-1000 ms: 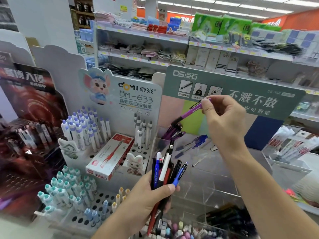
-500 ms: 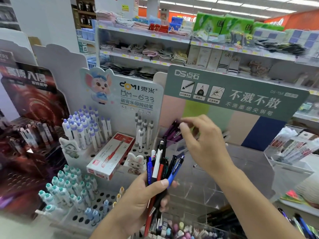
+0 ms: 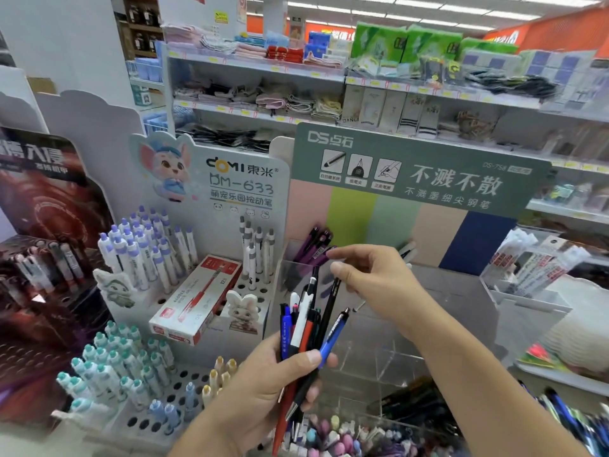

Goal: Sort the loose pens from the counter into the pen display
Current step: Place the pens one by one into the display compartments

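Observation:
My left hand [image 3: 263,387] grips a bundle of loose pens [image 3: 306,324], blue, red, white and black, with their tips pointing down. My right hand [image 3: 372,278] hovers just above the bundle with loose, empty fingers. Its index fingertip is next to the purple pens [image 3: 313,247] standing in the back left compartment of the clear acrylic pen display [image 3: 379,354]. Its thumb is close to the top of a black pen in the bundle. The display's green header board [image 3: 421,173] rises behind.
A white pen stand [image 3: 244,179] on the left holds purple-capped and teal-capped pens [image 3: 115,361], and a red pen box [image 3: 197,298] lies on it. A dark display [image 3: 43,225] stands far left. A clear bin of packaged pens [image 3: 534,268] sits right. Stocked shelves fill the background.
My right hand carried a purple pen down into the back left compartment, let it go, and now hangs empty above the bundle. My left hand kept holding the pens.

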